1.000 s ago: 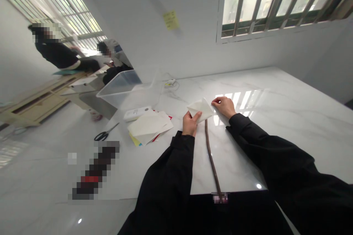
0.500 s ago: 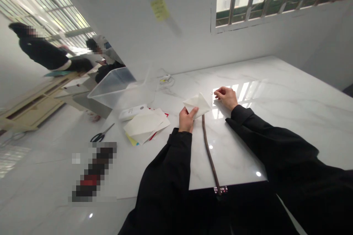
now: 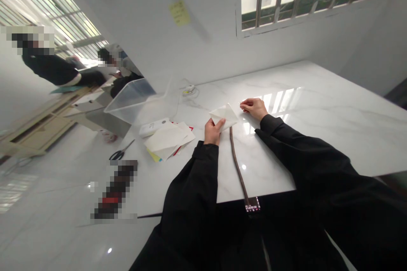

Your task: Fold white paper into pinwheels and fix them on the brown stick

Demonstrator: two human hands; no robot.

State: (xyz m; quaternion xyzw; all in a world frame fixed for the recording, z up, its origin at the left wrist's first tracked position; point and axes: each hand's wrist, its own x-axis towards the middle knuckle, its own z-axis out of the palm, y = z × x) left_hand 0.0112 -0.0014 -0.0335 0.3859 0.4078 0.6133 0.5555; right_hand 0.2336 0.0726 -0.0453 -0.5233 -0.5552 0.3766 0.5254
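Observation:
My left hand (image 3: 212, 132) holds a folded white paper (image 3: 224, 116), gripping its lower edge on the marble tabletop. My right hand (image 3: 254, 109) rests just beyond the paper's right corner, its fingertips close to the paper and holding nothing I can see. Below the paper, a thin dark brown cord (image 3: 238, 169) runs towards me and ends at the table's near edge. It passes just right of my left hand without touching it.
On the white marble table (image 3: 318, 93) lie a loose stack of cream papers (image 3: 168, 142) and a white box (image 3: 154, 127). Black-handled scissors (image 3: 118, 156) and a clear plastic bin (image 3: 140, 103) stand left. Two co-workers (image 3: 47, 61) are far left.
The whole view has shifted up and left as my head moved. My right fingertips have drawn slightly off the paper's corner. My left hand keeps the paper.

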